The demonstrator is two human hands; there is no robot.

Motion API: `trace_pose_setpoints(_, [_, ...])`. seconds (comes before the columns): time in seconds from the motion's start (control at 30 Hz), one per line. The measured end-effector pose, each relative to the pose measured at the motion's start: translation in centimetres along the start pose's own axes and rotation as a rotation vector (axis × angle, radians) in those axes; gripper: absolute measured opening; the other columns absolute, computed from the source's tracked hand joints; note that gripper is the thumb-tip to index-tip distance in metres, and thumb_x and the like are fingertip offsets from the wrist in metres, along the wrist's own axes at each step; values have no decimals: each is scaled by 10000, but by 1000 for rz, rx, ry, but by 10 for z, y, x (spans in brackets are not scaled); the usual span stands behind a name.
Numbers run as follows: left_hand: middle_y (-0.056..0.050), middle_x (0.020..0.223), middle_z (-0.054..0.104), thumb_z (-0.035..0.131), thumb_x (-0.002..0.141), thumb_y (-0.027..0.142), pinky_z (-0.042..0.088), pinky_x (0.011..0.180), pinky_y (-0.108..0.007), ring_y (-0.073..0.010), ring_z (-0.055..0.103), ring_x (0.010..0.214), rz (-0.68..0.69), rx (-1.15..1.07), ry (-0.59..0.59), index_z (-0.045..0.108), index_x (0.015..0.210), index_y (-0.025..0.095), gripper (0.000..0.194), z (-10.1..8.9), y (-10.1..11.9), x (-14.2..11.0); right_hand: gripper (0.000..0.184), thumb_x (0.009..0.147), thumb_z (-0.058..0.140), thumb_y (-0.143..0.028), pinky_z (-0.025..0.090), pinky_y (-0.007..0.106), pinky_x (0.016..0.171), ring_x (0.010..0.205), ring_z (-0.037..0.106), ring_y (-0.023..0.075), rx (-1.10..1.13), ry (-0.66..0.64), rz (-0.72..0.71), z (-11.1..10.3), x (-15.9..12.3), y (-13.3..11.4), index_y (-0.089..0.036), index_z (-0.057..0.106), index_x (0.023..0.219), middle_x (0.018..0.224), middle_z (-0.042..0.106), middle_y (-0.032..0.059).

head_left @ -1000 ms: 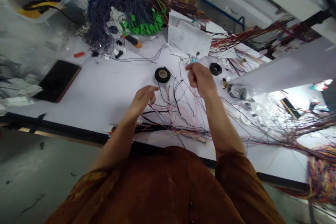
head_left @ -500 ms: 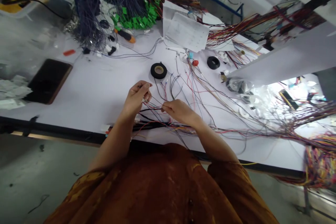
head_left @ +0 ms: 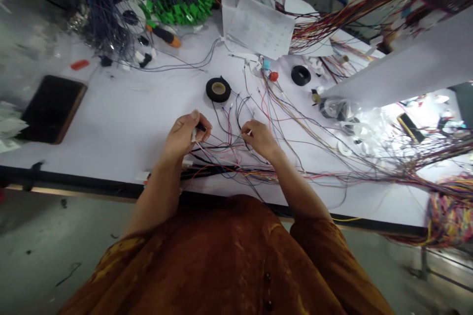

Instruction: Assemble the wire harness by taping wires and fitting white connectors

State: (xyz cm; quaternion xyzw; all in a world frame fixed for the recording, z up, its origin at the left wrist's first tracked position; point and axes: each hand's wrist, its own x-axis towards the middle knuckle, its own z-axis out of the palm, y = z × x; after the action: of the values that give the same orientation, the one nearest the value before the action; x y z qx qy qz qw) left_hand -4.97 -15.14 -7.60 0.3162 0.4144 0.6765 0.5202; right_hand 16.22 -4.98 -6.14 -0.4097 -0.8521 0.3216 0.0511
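Note:
My left hand (head_left: pixel 181 137) is closed around a small white connector (head_left: pixel 194 135), from which thin wires trail to the right. A small dark piece shows between its fingers, too blurred to name. My right hand (head_left: pixel 261 139) is pinched at the upper ends of some thin dark wires; what lies between its fingertips is too small to make out. Red, blue and black loose wires (head_left: pixel 229 125) spread on the table between the hands. Just beyond them lies a roll of black tape (head_left: pixel 218 89). Below the hands runs a thick wire bundle (head_left: pixel 210 172) along the table edge.
A dark phone-like slab (head_left: pixel 53 108) lies at left. Farther back are a screwdriver (head_left: pixel 166 36), green connectors (head_left: pixel 185 12) on dark cables and paper sheets (head_left: pixel 260 24). A second black tape roll (head_left: pixel 300 75) and a red piece (head_left: pixel 273 76) lie right of centre. Wire harnesses (head_left: pixel 417 172) fill the right side.
My right hand has moved away from my left, rightward and up over the loose wires. My left hand has turned, so the white connector shows more. The whole view has shifted slightly.

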Motion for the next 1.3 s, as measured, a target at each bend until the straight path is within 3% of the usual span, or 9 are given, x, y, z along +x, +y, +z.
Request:
trace_pose_setpoints(0.23, [36, 364, 376, 612, 878, 567, 319, 425, -245, -94, 411, 370, -33, 28, -51, 696, 664, 175, 455, 0, 2, -1, 313, 863, 610, -178, 416, 304, 705, 904, 617, 216, -296, -85, 18, 6, 2, -8, -196, 639, 1174, 1104, 682, 98])
trace_pose_setpoints(0.33, [32, 369, 362, 646, 842, 584, 299, 410, -247, -100, 411, 370, -78, 80, -75, 692, 648, 185, 447, 1, 2, -2, 175, 922, 563, -255, 390, 301, 686, 887, 621, 217, -319, -83, -45, 8, 19, -17, -221, 680, 1049, 1008, 716, 74])
trace_pose_setpoints(0.47, [20, 381, 363, 651, 822, 611, 271, 404, -249, -102, 405, 374, -126, 146, -62, 684, 634, 192, 460, 1, 3, -1, 125, 891, 611, -268, 375, 284, 668, 760, 586, 171, -129, -58, -79, -1, 35, -18, -192, 676, 966, 857, 703, 36])
trace_pose_setpoints(0.63, [13, 377, 362, 637, 816, 640, 278, 417, -252, -104, 396, 377, -156, 190, -48, 664, 617, 200, 484, 2, 5, -1, 74, 830, 619, -143, 400, 268, 731, 780, 578, 150, -7, -91, -56, -10, 18, 1, -147, 692, 826, 834, 674, 39])
trace_pose_setpoints(0.83, [20, 379, 366, 644, 813, 641, 310, 422, -247, -90, 396, 363, -177, 214, -63, 642, 598, 196, 494, 5, 7, -2, 112, 754, 556, -71, 373, 275, 691, 775, 527, 153, -92, -139, -25, 6, 2, 5, -153, 632, 752, 851, 617, 54])
trace_pose_setpoints(0.93, [25, 374, 361, 653, 823, 609, 313, 417, -237, -88, 404, 363, -164, 190, -64, 655, 610, 189, 472, 4, 7, -2, 96, 678, 558, -95, 351, 251, 613, 657, 469, 119, 154, -117, 35, 7, 5, 11, -179, 530, 715, 708, 542, -7])
trace_pose_setpoints(1.13, [20, 395, 413, 665, 834, 550, 324, 401, -214, -81, 408, 373, -201, 182, -101, 692, 651, 151, 440, -2, 5, -1, 190, 724, 502, -254, 160, 203, 404, 398, 194, 65, 895, -214, 402, -1, -1, 25, -192, 552, 897, 485, 287, -120])
trace_pose_setpoints(1.2, [22, 385, 407, 673, 827, 542, 332, 400, -207, -85, 420, 382, -227, 190, -112, 695, 649, 148, 433, -2, 5, 0, 210, 720, 557, -290, 123, 198, 397, 404, 158, 56, 1011, -125, 427, 3, -4, 26, -187, 562, 903, 490, 256, -129])
trace_pose_setpoints(1.3, [20, 379, 397, 677, 825, 525, 315, 391, -198, -88, 423, 385, -243, 205, -118, 703, 647, 156, 411, -4, 4, 0, 218, 732, 626, -360, 191, 190, 406, 421, 206, 63, 1165, 173, 413, 10, -2, 30, -230, 457, 776, 500, 217, -128])
